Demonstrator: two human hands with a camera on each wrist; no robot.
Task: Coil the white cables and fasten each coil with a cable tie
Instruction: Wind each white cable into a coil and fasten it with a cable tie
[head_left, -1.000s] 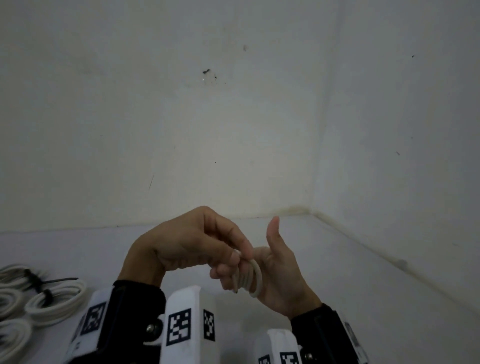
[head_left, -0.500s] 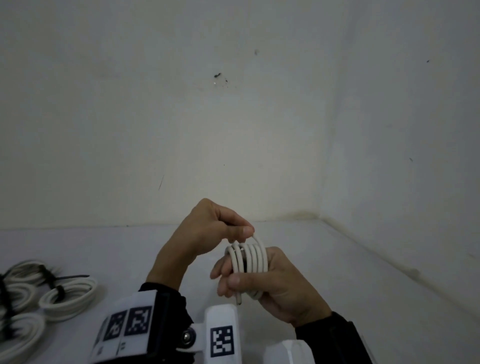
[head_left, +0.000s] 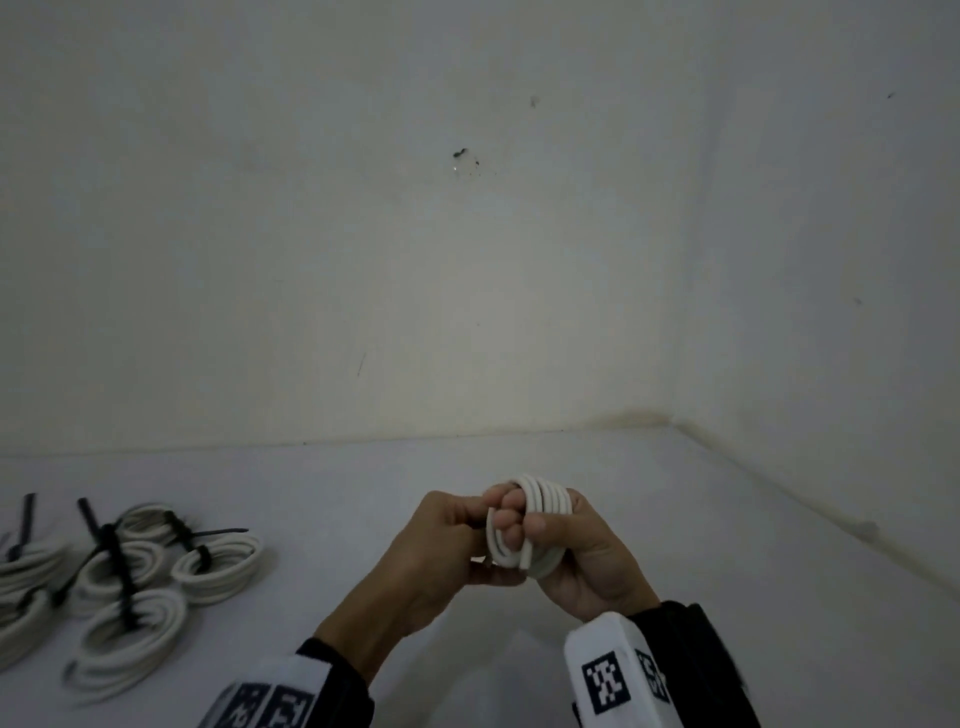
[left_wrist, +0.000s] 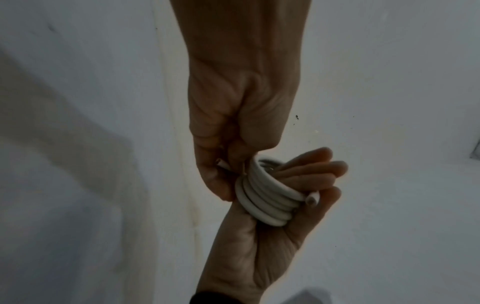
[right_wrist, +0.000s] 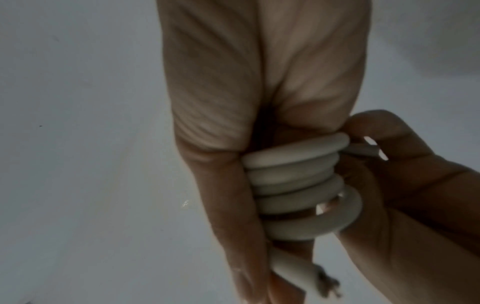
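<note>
A white cable (head_left: 545, 499) is wound in several turns round the fingers of my right hand (head_left: 592, 566), held above the white table. In the left wrist view the coil (left_wrist: 265, 205) sits on those fingers, and one cut end (left_wrist: 311, 198) lies under the thumb. My left hand (head_left: 457, 530) is at the coil's left side, its fingertips (left_wrist: 221, 164) pinching the cable at the coil's edge. In the right wrist view the coil (right_wrist: 293, 185) sits between my right hand (right_wrist: 233, 102) and my left hand (right_wrist: 428, 195). A frayed cable end (right_wrist: 376, 273) hangs below the coil.
Several coiled white cables (head_left: 130, 571) bound with black cable ties (head_left: 117, 566) lie on the table (head_left: 727, 519) at the left. White walls meet in a corner (head_left: 670, 415) behind and to the right.
My left hand has come down from above the coil to its left side. The coil now shows more turns on my right fingers, with the thumb closed over it.
</note>
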